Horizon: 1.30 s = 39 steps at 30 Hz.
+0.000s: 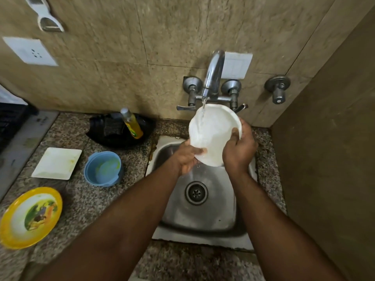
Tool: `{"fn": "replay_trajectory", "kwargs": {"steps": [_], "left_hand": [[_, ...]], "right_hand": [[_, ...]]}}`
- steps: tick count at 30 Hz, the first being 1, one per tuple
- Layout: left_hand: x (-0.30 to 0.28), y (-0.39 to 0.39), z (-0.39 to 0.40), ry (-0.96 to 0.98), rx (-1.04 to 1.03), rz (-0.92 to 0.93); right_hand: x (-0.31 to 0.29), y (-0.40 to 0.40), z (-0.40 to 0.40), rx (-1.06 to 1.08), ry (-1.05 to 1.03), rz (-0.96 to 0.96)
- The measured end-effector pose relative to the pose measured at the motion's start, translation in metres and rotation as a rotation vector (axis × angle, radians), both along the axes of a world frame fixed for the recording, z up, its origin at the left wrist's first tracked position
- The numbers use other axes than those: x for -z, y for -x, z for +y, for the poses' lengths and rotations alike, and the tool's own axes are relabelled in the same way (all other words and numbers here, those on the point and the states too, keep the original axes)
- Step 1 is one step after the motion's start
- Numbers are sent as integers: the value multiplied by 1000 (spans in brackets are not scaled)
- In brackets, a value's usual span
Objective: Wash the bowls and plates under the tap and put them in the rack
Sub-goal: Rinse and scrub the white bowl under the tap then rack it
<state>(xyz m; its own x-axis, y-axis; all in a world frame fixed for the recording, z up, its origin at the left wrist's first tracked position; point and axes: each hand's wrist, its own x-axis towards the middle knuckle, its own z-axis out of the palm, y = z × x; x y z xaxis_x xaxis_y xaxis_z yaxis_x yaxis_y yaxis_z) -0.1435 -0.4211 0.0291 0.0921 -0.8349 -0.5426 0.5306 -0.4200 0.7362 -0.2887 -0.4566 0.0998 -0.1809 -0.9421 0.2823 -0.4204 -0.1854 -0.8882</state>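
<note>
Rinsing plate point(215, 136) under tap point(213, 74) over sink point(203, 216); gripped lower edge with left hand point(186, 157), right rim with right hand point(239, 149); best kept tilted and turned, so water sheeted everywhere.

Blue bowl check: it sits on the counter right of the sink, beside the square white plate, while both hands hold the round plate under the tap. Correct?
Not quite. The head view shows the blue bowl on the counter left of the sink, not right. The rest holds: it sits beside the square white plate, and the left hand and right hand hold the round plate under the tap.
</note>
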Motion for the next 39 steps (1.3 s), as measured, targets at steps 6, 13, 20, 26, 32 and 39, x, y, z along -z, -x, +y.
{"fn": "replay_trajectory", "kwargs": {"steps": [6, 13, 20, 26, 32, 39], "left_hand": [[-3, 0, 5, -72, -83, -119], [-16, -11, 23, -205, -380, -764], [-15, -1, 34, -67, -514, -471], [-24, -14, 43, -74, -436, -777], [-52, -38, 49, -195, -276, -982], [-83, -50, 53, -314, -4, -654]], "right_hand": [[29, 7, -12, -28, -187, -214], [65, -13, -5, -58, -649, -223], [60, -65, 54, 6, -873, -766], [50, -53, 42, -48, -960, -540], [34, -30, 5, -247, -853, -194], [30, -23, -15, -387, -860, -110]]}}
